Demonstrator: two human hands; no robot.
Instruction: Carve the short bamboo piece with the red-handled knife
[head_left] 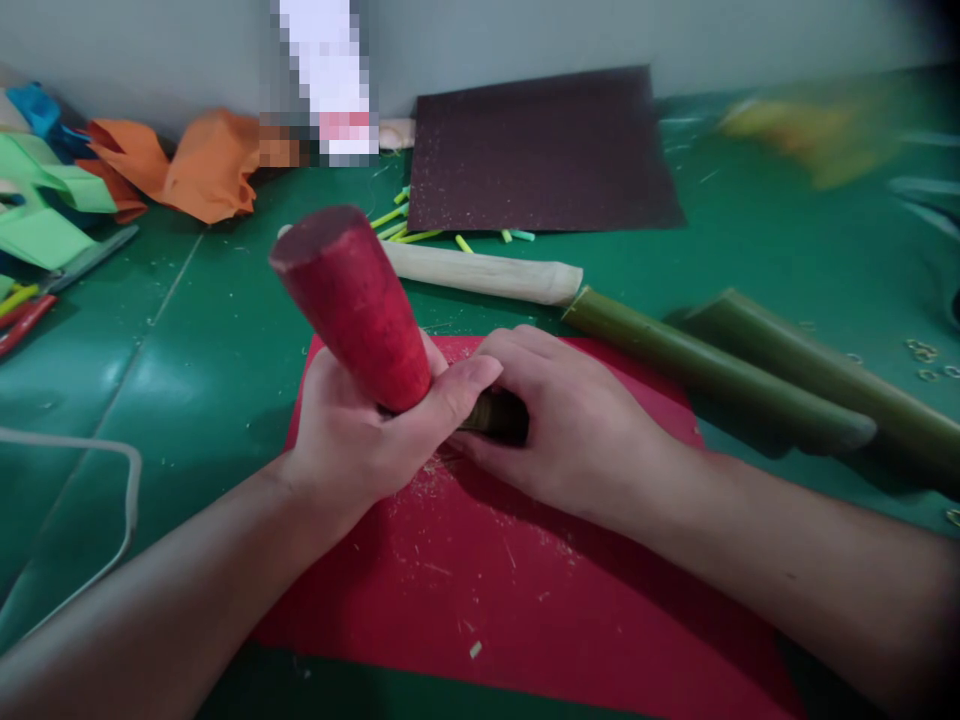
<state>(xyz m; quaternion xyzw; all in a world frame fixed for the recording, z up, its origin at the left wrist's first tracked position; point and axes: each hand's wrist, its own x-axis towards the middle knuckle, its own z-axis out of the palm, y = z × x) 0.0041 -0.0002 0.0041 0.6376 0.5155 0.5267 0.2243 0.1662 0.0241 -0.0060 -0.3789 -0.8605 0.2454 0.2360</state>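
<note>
My left hand (pixel 360 430) is closed around the lower end of a thick red cylinder (pixel 352 300). The cylinder tilts up and to the left, its flat dark-red end on top. Against it, my right hand (pixel 570 420) is closed with fingers curled on a dark olive piece (pixel 491 415). Most of that piece is hidden by the fingers, so its kind cannot be made out. The left thumb reaches across to the right hand's fingers. Both hands are over a red sheet (pixel 525 580) strewn with pale shavings.
A peeled pale stick (pixel 487 275) and two green bamboo lengths (pixel 720 365) lie beyond my hands. Behind them are a dark brown sheet (pixel 540 160) and short yellow-green sticks (pixel 420 237). Orange paper (pixel 210 165), green paper (pixel 45 200) and red-handled scissors (pixel 26 325) lie left. Small rings (pixel 921 350) lie right.
</note>
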